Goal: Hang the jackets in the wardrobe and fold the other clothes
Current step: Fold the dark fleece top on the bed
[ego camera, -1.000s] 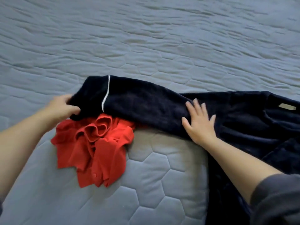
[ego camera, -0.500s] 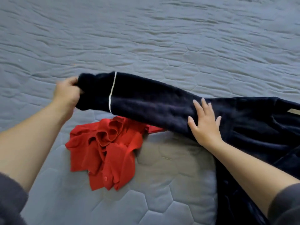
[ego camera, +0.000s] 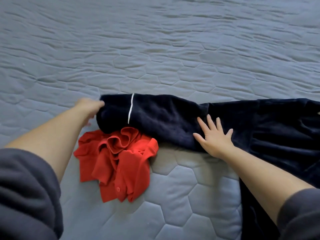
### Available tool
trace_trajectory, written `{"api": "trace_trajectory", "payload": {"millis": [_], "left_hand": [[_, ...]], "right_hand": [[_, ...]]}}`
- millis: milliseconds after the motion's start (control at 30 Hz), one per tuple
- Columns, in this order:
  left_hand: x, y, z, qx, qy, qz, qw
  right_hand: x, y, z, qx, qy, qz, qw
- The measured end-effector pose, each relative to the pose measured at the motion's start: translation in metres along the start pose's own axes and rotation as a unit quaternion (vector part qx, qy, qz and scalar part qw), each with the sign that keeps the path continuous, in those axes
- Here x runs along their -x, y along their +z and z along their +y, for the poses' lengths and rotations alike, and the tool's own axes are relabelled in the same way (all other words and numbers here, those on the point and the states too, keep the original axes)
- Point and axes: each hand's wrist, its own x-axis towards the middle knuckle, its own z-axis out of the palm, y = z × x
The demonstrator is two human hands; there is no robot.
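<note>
A dark navy fleece garment (ego camera: 259, 129) with a white piping stripe near its cuff lies across the bed, its sleeve stretched to the left. My left hand (ego camera: 89, 108) grips the cuff end of that sleeve. My right hand (ego camera: 213, 135) lies flat with spread fingers on the sleeve near the garment's body, pressing it down. A crumpled red buttoned shirt (ego camera: 119, 161) sits on the bed just in front of the sleeve, partly under the cuff.
A grey quilted bedspread (ego camera: 155, 49) with a hexagon pattern covers the whole view. The navy garment runs off the right edge and down the lower right. My dark grey sleeves show at both lower corners.
My left hand lifted the sleeve cuff, carried it away from me and set it back down over the red shirt's top edge. My right hand stayed pressed on the sleeve.
</note>
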Motion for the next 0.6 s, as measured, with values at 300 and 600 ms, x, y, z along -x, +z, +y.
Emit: {"api": "trace_trajectory", "payload": {"millis": [300, 600], "left_hand": [[0.003, 0.03, -0.029, 0.118, -0.172, -0.154, 0.966], [0.052, 0.03, 0.034, 0.287, 0.108, 0.029, 0.951]], "right_hand": [[0.005, 0.005, 0.003, 0.021, -0.016, 0.01, 1.0], [0.036, -0.015, 0.01, -0.205, -0.032, 0.024, 0.978]]}}
